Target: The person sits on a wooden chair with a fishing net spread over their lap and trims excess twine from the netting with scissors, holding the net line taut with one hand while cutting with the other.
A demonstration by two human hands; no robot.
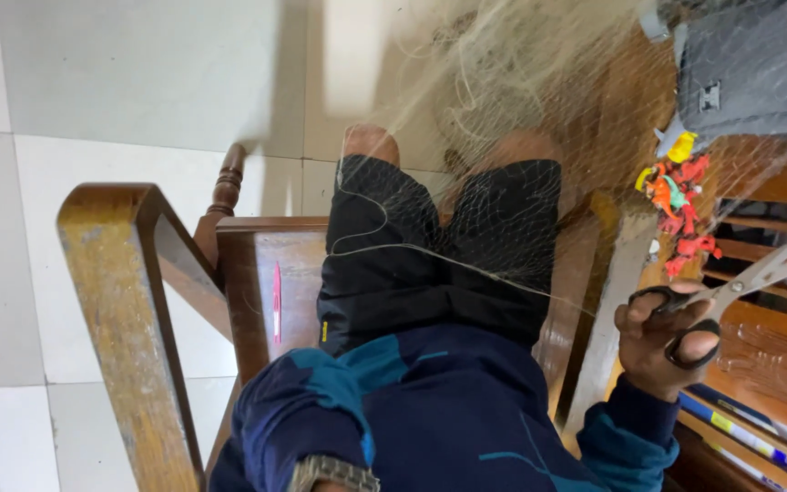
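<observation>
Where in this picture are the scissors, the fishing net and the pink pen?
scissors (747, 281): head view, on the pivot between blades and handles.
fishing net (494, 100): head view, on the bunched mesh above the knees.
pink pen (277, 305): head view, mid-barrel.

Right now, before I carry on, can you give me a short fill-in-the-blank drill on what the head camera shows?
1. The right hand holds a pair of ____ with black handles.
2. The blades of that tool stand ____.
3. A fine net lies draped over the person's ____.
4. A thin pink pen lies on the ____ chair seat.

Missing words: scissors; open; lap; wooden
</observation>
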